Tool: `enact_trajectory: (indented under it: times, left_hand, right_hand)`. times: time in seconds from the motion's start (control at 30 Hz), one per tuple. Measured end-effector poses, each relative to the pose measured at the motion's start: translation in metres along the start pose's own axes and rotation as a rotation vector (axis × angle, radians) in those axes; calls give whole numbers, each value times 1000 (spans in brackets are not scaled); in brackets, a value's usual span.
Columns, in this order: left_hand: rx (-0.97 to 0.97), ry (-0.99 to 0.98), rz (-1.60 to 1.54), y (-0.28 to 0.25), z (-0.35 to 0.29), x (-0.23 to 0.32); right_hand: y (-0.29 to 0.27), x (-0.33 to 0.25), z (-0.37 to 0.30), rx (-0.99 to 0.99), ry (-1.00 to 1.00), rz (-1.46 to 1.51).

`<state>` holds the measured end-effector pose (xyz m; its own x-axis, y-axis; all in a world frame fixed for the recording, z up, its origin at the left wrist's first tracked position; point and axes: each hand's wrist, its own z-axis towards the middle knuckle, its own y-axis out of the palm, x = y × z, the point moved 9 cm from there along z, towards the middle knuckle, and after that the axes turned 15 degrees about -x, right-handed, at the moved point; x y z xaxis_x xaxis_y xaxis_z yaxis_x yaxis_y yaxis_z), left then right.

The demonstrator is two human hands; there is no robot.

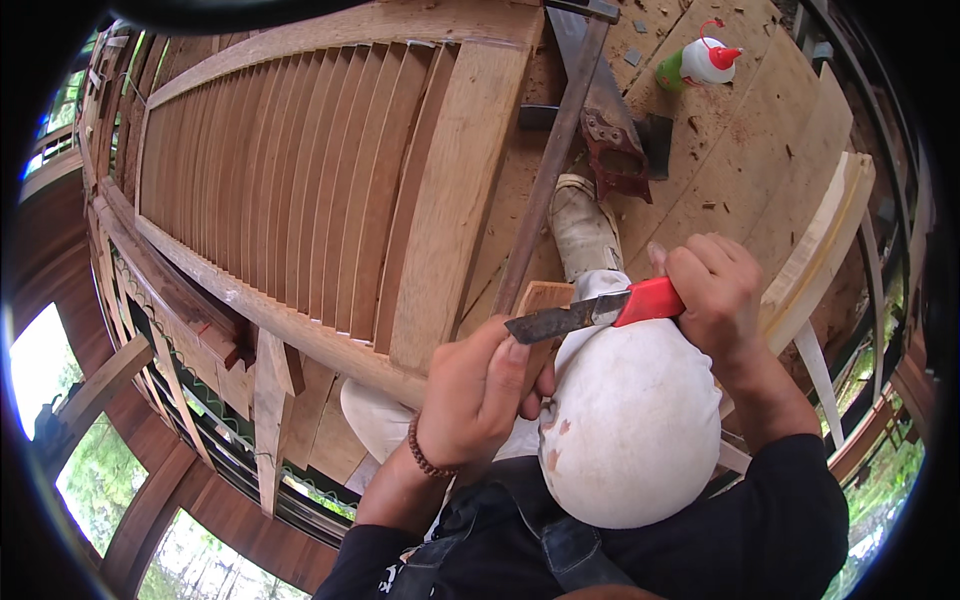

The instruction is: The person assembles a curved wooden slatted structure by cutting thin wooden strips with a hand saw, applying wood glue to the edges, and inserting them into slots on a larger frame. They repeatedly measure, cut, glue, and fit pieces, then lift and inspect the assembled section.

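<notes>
A knife with a red handle [648, 301] and a dark, stained blade sits in the closed fist of my right hand [716, 290]. Its blade points left, over my white-trousered knee [630, 430], and lies across a small brown wood piece [545, 295]. My left hand [478, 385] is closed around that wood piece, its thumb up by the blade's tip; the lower part of the piece is hidden by fingers and blade. Left of my hands lies a wooden louvered panel [450, 190] with many thin slats in a pale frame.
A handsaw [615, 165] with a brown handle lies ahead on the plank floor, beside a long wooden bar [545, 210]. Farther right stands a white and green bottle [708, 62] with a red nozzle. A pale curved timber [820, 255] is at the right; wood shavings dot the floor.
</notes>
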<state>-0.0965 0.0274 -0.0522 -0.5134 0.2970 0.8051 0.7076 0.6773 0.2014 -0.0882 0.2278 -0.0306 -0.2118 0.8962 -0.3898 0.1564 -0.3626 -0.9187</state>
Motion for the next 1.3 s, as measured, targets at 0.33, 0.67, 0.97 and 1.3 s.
enact_trajectory:
  times: [0.33, 0.67, 0.97, 1.3]
  left_hand:
    - [-25, 9, 21, -2, 4, 1]
    - [-25, -82, -65, -7, 8, -15]
    - [-59, -8, -43, 3, 8, -11]
    - [-10, -23, 59, 3, 5, 0]
  right_hand:
    - [-5, 4, -1, 107, 27, 28]
    - [-3, 10, 9, 30, 1, 55]
    - [11, 6, 12, -17, -90, 103]
    - [4, 3, 5, 34, -6, 58]
